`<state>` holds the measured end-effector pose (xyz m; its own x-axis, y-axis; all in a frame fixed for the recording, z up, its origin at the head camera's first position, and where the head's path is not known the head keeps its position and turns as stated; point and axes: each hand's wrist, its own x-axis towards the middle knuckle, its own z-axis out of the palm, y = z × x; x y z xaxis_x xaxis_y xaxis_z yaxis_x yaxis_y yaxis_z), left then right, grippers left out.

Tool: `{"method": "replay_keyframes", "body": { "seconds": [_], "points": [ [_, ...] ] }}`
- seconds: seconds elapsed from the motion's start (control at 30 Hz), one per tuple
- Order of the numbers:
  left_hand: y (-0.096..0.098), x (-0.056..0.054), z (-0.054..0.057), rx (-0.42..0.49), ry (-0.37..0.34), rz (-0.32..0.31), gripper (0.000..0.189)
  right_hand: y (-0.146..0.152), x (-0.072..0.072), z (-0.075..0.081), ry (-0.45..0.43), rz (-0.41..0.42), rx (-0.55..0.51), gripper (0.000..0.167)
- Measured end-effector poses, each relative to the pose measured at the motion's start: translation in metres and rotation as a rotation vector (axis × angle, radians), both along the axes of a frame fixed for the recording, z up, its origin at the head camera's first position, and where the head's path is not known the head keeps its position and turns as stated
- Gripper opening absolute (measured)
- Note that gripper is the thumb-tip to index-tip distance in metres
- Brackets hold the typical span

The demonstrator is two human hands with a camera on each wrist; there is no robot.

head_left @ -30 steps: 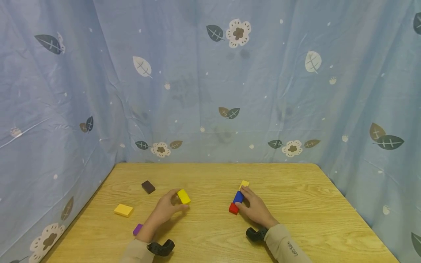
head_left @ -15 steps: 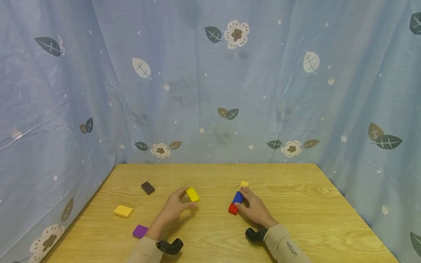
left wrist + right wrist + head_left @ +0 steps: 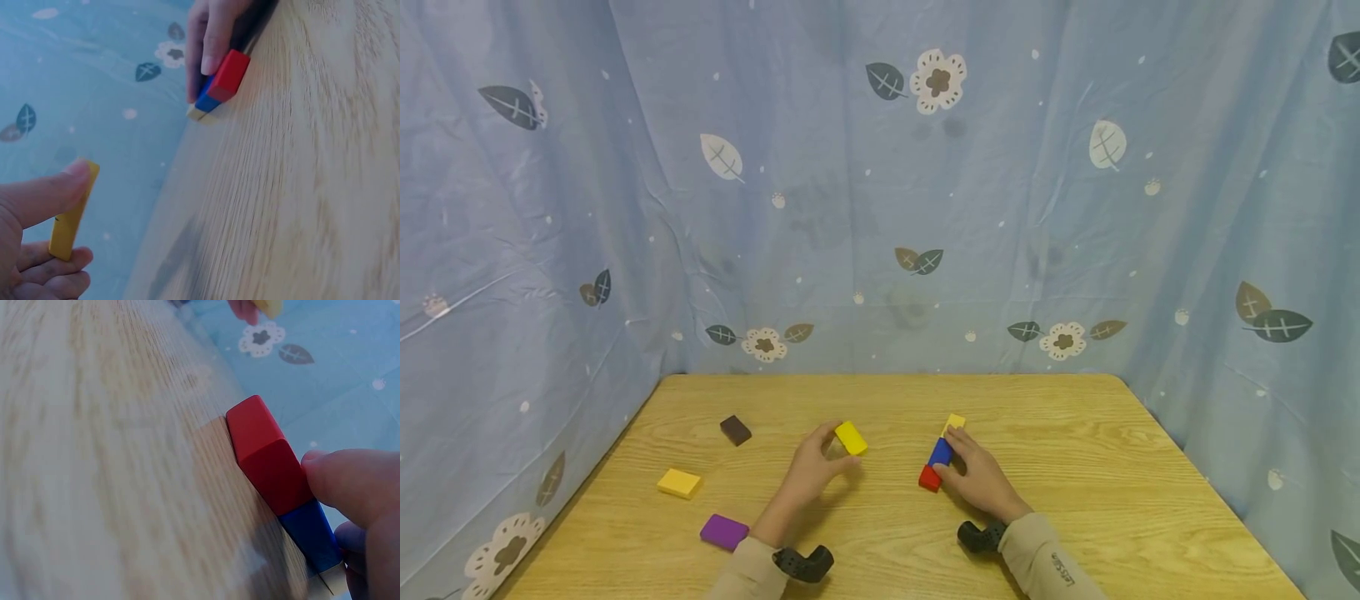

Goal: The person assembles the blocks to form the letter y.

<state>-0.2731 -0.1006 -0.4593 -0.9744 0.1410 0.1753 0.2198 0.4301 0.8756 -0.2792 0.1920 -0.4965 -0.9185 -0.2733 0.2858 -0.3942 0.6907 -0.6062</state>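
In the head view my left hand [image 3: 815, 468] pinches a bright yellow block [image 3: 852, 438] between thumb and fingers. The left wrist view shows this yellow block [image 3: 74, 215] on its edge, thumb on one end and fingers under the other. Further right, my right hand [image 3: 983, 477] rests along a row made of a red block [image 3: 929, 478], a blue block [image 3: 940, 452] and a pale yellow block [image 3: 954, 422]. Its thumb touches the red block [image 3: 275, 469] near the blue one, while the other fingers lie toward the pale yellow block, partly hiding it.
Left on the wooden table [image 3: 1045, 417] lie a dark brown block [image 3: 735, 430], an orange-yellow block [image 3: 679, 483] and a purple block [image 3: 724, 532] beside the left wrist. A patterned blue curtain [image 3: 820, 250] borders the table's back and sides.
My left hand has moved right with the yellow block, closer to the row, uncovering more of the purple block. The right hand and the row have stayed in place.
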Motion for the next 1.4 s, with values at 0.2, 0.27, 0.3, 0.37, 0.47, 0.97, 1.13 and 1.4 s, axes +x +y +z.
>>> {"method": "replay_keyframes", "body": {
  "seconds": [0.2, 0.27, 0.3, 0.37, 0.47, 0.97, 1.13, 1.4],
  "points": [
    [0.007, 0.0, 0.001, 0.01, 0.0, 0.01, 0.075, 0.001, -0.001, -0.002, 0.006, 0.003, -0.008, 0.067],
    [0.009, 0.0, 0.001, 0.013, -0.005, 0.009, 0.075, 0.001, -0.002, -0.002, 0.001, 0.004, -0.006, 0.067],
    [0.01, -0.001, 0.001, 0.014, -0.007, 0.008, 0.075, 0.001, -0.002, -0.003, -0.003, 0.003, -0.005, 0.067],
    [0.012, -0.001, 0.0, 0.025, -0.01, 0.002, 0.074, 0.001, -0.002, -0.003, -0.008, 0.003, -0.007, 0.067],
    [0.015, -0.003, -0.001, 0.035, -0.006, -0.008, 0.074, 0.001, -0.001, -0.003, -0.017, 0.004, -0.017, 0.067],
    [0.031, -0.006, -0.006, 0.029, -0.011, -0.035, 0.076, 0.001, -0.001, -0.003, -0.016, -0.003, -0.018, 0.066],
    [0.037, -0.004, -0.01, -0.009, -0.011, -0.024, 0.076, 0.001, -0.002, -0.003, -0.018, 0.001, -0.017, 0.067],
    [0.046, -0.003, -0.013, -0.021, -0.001, -0.032, 0.075, 0.002, -0.003, -0.005, -0.004, -0.003, -0.004, 0.066]
  ]
}}
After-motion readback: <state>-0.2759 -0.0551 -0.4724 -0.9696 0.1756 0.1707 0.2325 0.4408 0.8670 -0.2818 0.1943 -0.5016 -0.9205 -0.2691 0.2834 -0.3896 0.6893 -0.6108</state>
